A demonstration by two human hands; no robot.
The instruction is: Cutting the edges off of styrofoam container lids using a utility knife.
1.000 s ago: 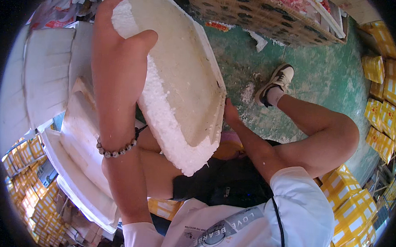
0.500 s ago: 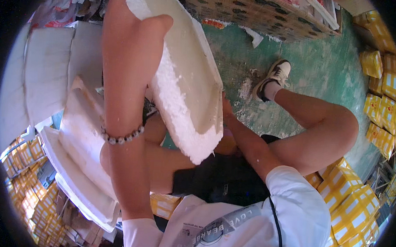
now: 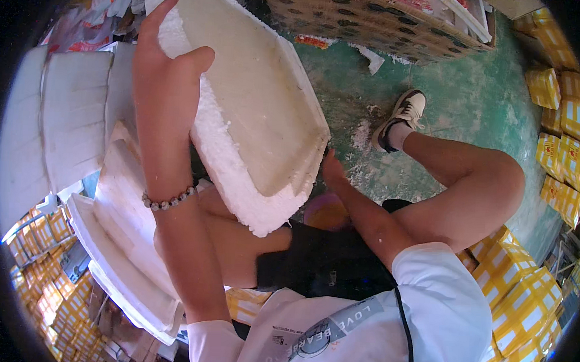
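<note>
A white polystyrene foam box lid (image 3: 242, 95) with a raised rim and rough, crumbly edges is tilted up above my lap. My left hand (image 3: 168, 69), a bead bracelet on its wrist, grips the lid's left edge; thumb and index finger show, while the other fingers are hidden. By the lid's lower right corner is my right hand (image 3: 333, 170), its fingers curled. Something small and dark shows at its fingertips, too small to make out. Left of my leg lean more white foam pieces (image 3: 124, 199).
A large cardboard box (image 3: 374, 23) stands ahead on the green floor (image 3: 461, 104), where white foam crumbs lie. Yellow-and-white taped boxes (image 3: 518, 301) are stacked on the right. Grey-white wrapped blocks (image 3: 73, 107) stand at the left. A round pinkish container (image 3: 327, 212) sits beneath my right forearm.
The foam lid has shifted left and turned its inner face more toward me. My left hand moved left with it. My right hand and the round container now show more.
</note>
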